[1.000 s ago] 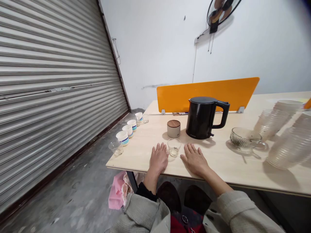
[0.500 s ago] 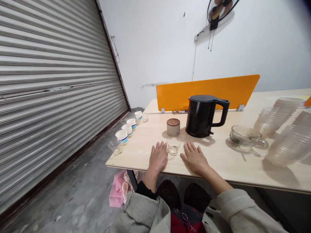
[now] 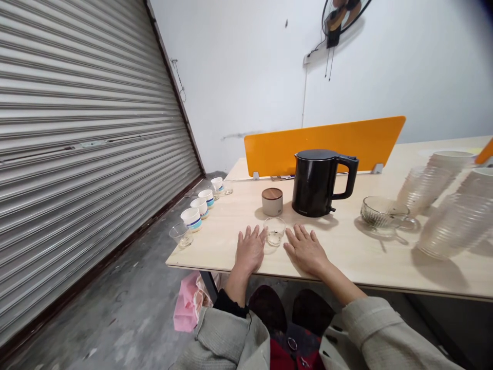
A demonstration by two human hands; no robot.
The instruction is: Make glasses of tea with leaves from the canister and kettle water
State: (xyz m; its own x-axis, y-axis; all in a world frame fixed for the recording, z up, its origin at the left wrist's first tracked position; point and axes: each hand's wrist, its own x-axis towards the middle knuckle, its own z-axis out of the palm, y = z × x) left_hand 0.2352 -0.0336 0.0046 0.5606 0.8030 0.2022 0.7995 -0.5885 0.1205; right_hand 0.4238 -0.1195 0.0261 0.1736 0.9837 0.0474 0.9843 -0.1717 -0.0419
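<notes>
My left hand [image 3: 250,250] lies palm down on the wooden table [image 3: 223,239], fingers stretched forward. Flat on the tabletop to the right rests my right hand [image 3: 306,250], its fingers slightly spread. Between them stands a small clear plastic cup [image 3: 275,232] with dark bits at its bottom; my left fingertips are close to its side, and I cannot tell if they touch it. Just behind the cup is a grey canister [image 3: 272,204] with a brown wooden-looking lid. A black electric kettle [image 3: 314,185] stands beyond my right hand, its handle to the right.
Paper cups [image 3: 191,219] and clear cups [image 3: 181,235] line the table's left edge. Right of the kettle sits a glass cup with a handle [image 3: 385,211], near leaning stacks of plastic cups [image 3: 449,226]. An orange divider [image 3: 269,151] crosses behind. A pink bag [image 3: 187,303] lies below.
The view has shifted slightly, so things appear a little further left and higher. Both hands stay flat on the table beside the clear cup.
</notes>
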